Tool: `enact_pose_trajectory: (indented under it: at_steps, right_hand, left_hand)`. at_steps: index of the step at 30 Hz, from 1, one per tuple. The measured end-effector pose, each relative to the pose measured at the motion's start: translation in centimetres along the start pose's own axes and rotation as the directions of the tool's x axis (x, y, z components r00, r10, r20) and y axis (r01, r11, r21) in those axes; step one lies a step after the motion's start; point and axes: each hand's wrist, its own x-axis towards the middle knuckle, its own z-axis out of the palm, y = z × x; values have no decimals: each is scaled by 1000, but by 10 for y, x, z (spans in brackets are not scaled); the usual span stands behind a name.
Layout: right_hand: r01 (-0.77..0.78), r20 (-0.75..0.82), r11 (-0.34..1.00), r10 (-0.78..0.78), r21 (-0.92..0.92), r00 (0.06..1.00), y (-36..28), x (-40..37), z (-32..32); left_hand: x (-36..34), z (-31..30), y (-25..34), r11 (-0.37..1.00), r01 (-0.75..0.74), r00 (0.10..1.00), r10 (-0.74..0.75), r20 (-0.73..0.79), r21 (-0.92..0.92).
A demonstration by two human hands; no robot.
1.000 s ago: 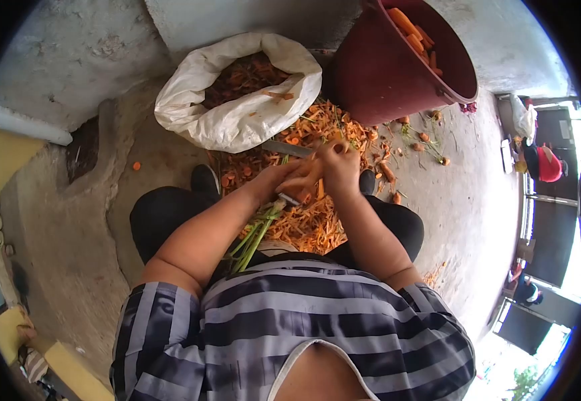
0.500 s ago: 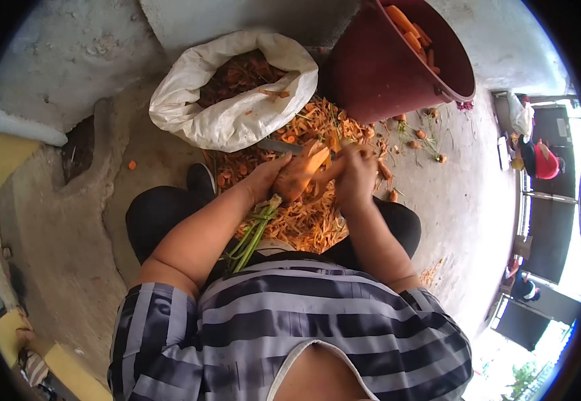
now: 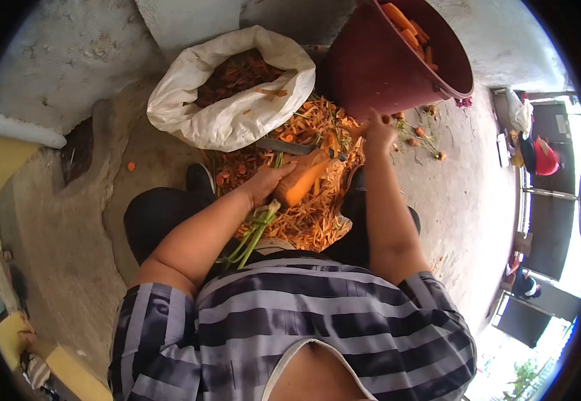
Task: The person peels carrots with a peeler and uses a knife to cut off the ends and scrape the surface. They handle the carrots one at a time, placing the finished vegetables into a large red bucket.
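Going by the maroon bucket, which leans with its mouth turned away to the right and shows peeled carrots inside, I see the person's left hand on the near left side of it, wrapped firmly round a thick carrot. That carrot slants, its broad end toward the person's body and its other end toward the bucket, above a heap of orange peelings spread over the floor on the bucket's near side. Green stalks sit just beside the carrot's broad end; whether they are joined to it I can't tell. The right hand is just in front of the bucket's lower wall, fingers curled; I can't make out whether they grip anything. Left of the bucket stands a white sack, its rim rolled back over darker scraps. Between sack and carrot lies a grey blade. To the right of the bucket's base, small carrot tops with thin green stems are scattered. Farther right, well apart from the bucket, a pale patch on a dark panel is too small for me to read.
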Motion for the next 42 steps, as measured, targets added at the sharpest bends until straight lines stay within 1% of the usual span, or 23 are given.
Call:
enact_pose_trajectory:
  at_steps: [1, 4, 7, 8, 9, 10, 11, 13, 15, 17, 19, 22, 24, 25, 27, 28, 29, 31, 34, 36, 39, 40, 42]
  right_hand:
    - [60, -59, 998, -61, -20, 996, -5, 9, -7]
    - [-18, 0, 961, 19, 276, 1000, -30, -13, -21]
    - [-46, 206, 928, -34, 370, 978, -36, -80, -5]
    - [-134, 320, 965, 55, 228, 946, -40, -112, -2]
    - [-40, 398, 997, 62, -63, 916, -55, -144, 3]
    - [-65, 546, 994, 8, 84, 838, -32, -151, 6]
    - [235, 590, 963, -266, 131, 763, -18, -151, 11]
    - [-21, 480, 999, 40, -46, 877, -24, -134, 17]
    - [-33, 312, 989, 78, -145, 947, -28, -105, 19]
    - [24, 128, 999, -28, 30, 991, -18, -42, 7]
    - [-66, -103, 996, 59, -67, 993, -13, -2, -13]
    - [45, 1, 978, -46, 206, 999, -14, -8, -18]
    - [16, 88, 981, -33, 193, 996, -36, -62, -6]
    - [-4, 217, 963, -57, 271, 974, -39, -90, 1]
    - [-147, 430, 983, 88, 107, 899, -51, -144, 7]
    - [-51, 523, 994, -9, 100, 852, -30, -151, 9]
    - [120, 578, 970, -222, 209, 785, -16, -153, 17]
    - [-51, 518, 999, 44, -1, 854, -16, -134, 22]
    - [-191, 505, 975, 111, 110, 856, 1, -109, 29]
    - [-131, 331, 990, 142, -55, 933, -13, -92, 31]
    - [60, 48, 998, -61, 17, 997, 0, -8, 6]
    - [-78, -83, 997, 77, -3, 994, -9, 5, -3]
    - [-49, -16, 988, 52, 146, 999, -14, 14, -17]
  left_hand:
    - [-2, 5, 0, 1000, 2, 1000, -2, 0, -16]
    - [-7, 5, 12, 997, 50, 998, -48, 40, -62]
    - [-4, 6, 17, 999, 18, 1000, -18, 7, -49]
    - [-3, 6, 17, 999, 29, 999, -27, 32, -40]
    - [-2, 6, 16, 999, 43, 997, -41, 59, -30]
    - [1, 3, 13, 998, 60, 996, -59, 68, -18]
    - [5, -1, 10, 997, 75, 994, -74, 76, -8]
    - [2, 1, 8, 997, 70, 997, -71, 37, 18]
    - [-5, 13, 12, 997, 38, 998, -35, -47, 63]
    - [2, 6, 3, 1000, 10, 1000, -11, 20, 19]
    - [-5, 15, 5, 1000, 17, 1000, -17, 25, -5]
    - [-9, 7, 15, 998, 58, 995, -57, 87, -4]
    - [-6, 7, 15, 998, 67, 996, -66, 57, -19]
    - [-4, 5, 14, 998, 60, 998, -60, 28, 7]
    - [1, 1, 11, 997, 61, 998, -60, -27, 55]
    - [3, 0, 9, 995, 80, 996, -77, -38, 60]
    - [4, -3, 8, 993, 95, 995, -92, -50, 64]
    - [3, -1, 8, 997, 65, 994, -62, -94, 37]
    - [-3, 10, 16, 998, -63, 990, 62, -129, -2]
    - [-2, 10, 22, 997, -78, 993, 76, -93, -15]
    - [6, 6, 15, 996, -81, 994, 78, -71, -41]
    - [6, 8, 13, 995, -91, 995, 89, -47, -36]
    - [2, 9, 16, 996, -82, 997, 81, -20, -31]
